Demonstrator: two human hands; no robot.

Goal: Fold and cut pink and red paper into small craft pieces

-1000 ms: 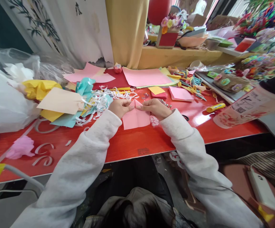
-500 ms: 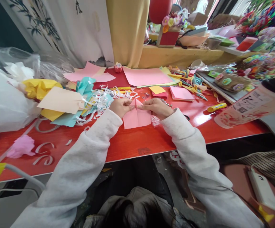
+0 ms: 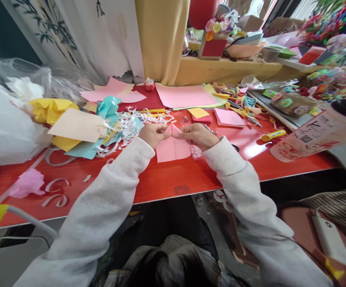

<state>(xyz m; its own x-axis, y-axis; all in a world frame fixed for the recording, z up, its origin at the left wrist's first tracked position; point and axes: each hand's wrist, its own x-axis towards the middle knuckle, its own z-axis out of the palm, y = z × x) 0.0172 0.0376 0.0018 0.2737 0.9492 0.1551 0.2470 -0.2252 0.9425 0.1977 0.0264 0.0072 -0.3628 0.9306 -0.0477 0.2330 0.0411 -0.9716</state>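
Note:
A pink sheet of paper (image 3: 174, 150) lies near the front of the red table, its top corners folded into a point and a crease running down its middle. At the left folded edge, my left hand (image 3: 152, 135) pinches the paper between thumb and fingers. My right hand (image 3: 200, 135) grips the opposite edge in the same way, thumb on top. Both hands are close together at the peak. A stack of pink paper squares (image 3: 229, 117) sits just beyond my right hand, and white paper shreds (image 3: 130, 126) lie beyond my left.
Crumpled yellow paper (image 3: 51, 110) and a beige sheet (image 3: 75, 125) are piled at left beside a white plastic bag (image 3: 8, 123). On the right stand a yellow marker (image 3: 273, 135) and a tilted drink cup (image 3: 313, 131). Large pink sheets (image 3: 184, 95) lie at the back.
Hands and paper hold almost the same pose; the whole view has shifted very slightly. No fold has visibly changed.

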